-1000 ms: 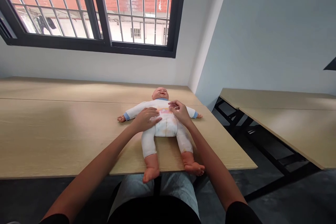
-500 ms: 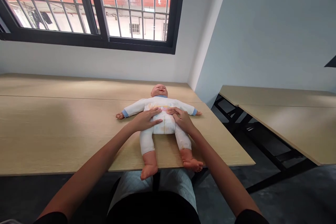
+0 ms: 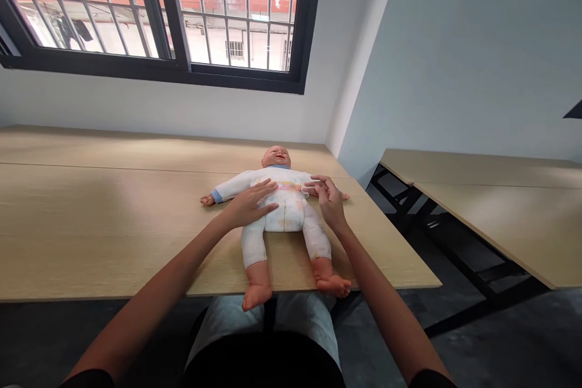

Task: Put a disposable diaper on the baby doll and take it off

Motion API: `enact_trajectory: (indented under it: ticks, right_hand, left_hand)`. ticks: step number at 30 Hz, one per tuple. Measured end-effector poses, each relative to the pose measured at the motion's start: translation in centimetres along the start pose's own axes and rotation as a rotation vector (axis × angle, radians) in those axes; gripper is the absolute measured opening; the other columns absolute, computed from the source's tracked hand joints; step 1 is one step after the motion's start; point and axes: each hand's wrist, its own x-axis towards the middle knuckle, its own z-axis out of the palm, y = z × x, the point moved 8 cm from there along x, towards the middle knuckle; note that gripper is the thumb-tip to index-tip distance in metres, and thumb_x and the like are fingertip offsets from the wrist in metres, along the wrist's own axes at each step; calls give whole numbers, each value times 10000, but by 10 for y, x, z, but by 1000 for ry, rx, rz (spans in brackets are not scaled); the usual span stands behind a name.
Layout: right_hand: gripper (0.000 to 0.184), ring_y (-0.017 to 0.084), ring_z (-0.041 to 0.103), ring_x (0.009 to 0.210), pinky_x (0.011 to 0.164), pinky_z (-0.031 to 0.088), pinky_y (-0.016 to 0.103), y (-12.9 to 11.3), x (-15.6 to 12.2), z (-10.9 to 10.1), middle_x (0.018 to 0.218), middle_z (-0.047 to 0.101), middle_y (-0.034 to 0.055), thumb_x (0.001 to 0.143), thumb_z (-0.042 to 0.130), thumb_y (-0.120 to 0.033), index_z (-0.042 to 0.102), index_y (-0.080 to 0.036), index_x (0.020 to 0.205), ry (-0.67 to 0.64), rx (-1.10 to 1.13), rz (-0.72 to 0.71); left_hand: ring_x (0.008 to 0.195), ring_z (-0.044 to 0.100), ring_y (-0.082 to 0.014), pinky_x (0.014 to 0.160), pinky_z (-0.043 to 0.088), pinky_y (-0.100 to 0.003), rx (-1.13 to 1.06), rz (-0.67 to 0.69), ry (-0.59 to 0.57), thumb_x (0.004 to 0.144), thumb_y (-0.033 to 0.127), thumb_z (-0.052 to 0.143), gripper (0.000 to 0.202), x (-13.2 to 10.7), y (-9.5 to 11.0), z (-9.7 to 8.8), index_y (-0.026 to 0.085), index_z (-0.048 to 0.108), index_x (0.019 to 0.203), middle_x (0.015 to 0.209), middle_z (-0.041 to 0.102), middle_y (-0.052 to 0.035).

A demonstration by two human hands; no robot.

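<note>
1. Left hand [image 3: 249, 206]: wide open, palm down, fingers spread over the front of a baby doll [image 3: 288, 194], gripping nothing. Flat contact like this looks more suited to steadying the soft body than to lifting it.
2. Right hand [image 3: 328, 201]: also wide, fingers splayed and raised, holding nothing, close above the doll's left arm near the shoulder. Any contact with the sleeve impossible to tell from this angle.
3. Baby doll's position: flat on its back on a pale wood-grain counter [image 3: 91, 224], head toward the far wall, arms out to the sides, legs toward the viewer, feet at the near edge. A likely reason for this layout: chest and hips open to both hands, with nothing in the way.
4. Doll's clothing: a white long-sleeved bodysuit [image 3: 254, 185] with blue cuffs and a faded colourful print across the chest, plus a white diaper [image 3: 284, 218] at the hips. Feet bare.
5. Just below the near edge of the counter, knees in pale grey shorts [image 3: 231, 315], apparently from sitting close. That closeness would explain the easy forward reach of both forearms.
6. Off to the right and well apart, a second counter [image 3: 491, 218] on a black metal frame [image 3: 454, 260]. Above the far wall of the room, a barred window [image 3: 236, 12] with a brick building beyond.
</note>
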Motion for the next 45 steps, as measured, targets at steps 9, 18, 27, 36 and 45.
enact_trajectory:
  ticks: [9, 18, 27, 36, 45]
  right_hand:
    - [296, 201, 663, 1011, 986, 461, 395, 8, -6, 24, 994, 701, 41, 856, 426, -224, 523, -221, 1135, -176, -159, 35]
    - [192, 240, 616, 1035, 990, 443, 421, -9, -15, 6, 1075, 644, 91, 849, 600, -394, 585, -210, 902, -104, -226, -37]
    - [95, 323, 478, 1202, 1052, 346, 523, -14, -58, 13, 1220, 603, 87, 787, 725, -313, 681, -232, 764, -250, -518, -111]
    - [125, 326, 482, 1189, 1060, 333, 543, -6, -60, 9, 1206, 608, 88, 809, 700, -337, 680, -233, 743, -230, -481, -74]
    - [521, 298, 610, 1085, 891, 544, 449, 50, -9, -21, 1124, 620, 159, 764, 636, -684, 581, -218, 991, 59, -12, 406]
  left_hand:
    - [1265, 557, -291, 1050, 404, -371, 78, -76, -59, 889, 487, 570, 425, 1, -17, 7, 271, 646, 1246, 1311, 649, -40]
    - [1134, 597, -299, 981, 445, -411, -20, -90, 86, 763, 456, 733, 313, -14, -2, -15, 240, 678, 983, 1165, 673, -76]
    - [1239, 505, -329, 1080, 357, -507, -136, -170, 111, 743, 287, 744, 94, -42, -8, 9, 220, 690, 704, 1270, 581, -103]
    - [1201, 518, -323, 1105, 313, -501, -257, -225, 113, 737, 328, 744, 138, -45, -7, 3, 220, 711, 658, 1191, 586, -96]
    - [989, 633, -275, 872, 527, -399, -944, -780, 357, 654, 645, 747, 488, -44, -91, -2, 199, 586, 773, 919, 647, -115]
